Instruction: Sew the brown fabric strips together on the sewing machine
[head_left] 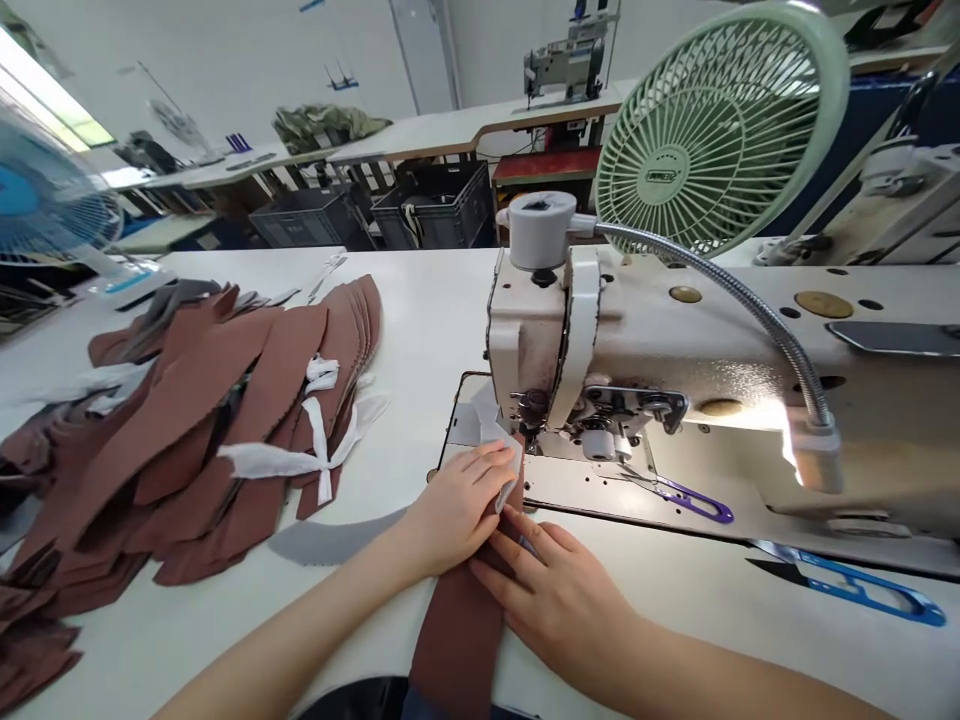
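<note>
Both hands are pressing flat on a brown strip (457, 630), left hand (457, 505) at 11 o'clock of right hand (559, 590), feeding it toward the machine (600, 400). Stack (187, 430) at 9 o'clock looks unsewn, so most work remains.

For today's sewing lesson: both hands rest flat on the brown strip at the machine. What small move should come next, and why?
Probably slide the brown strip a little further under the sewing machine head. The left hand presses its front end near the needle area, the right hand flattens it just behind, and most of the strip lies short of the machine.
</note>
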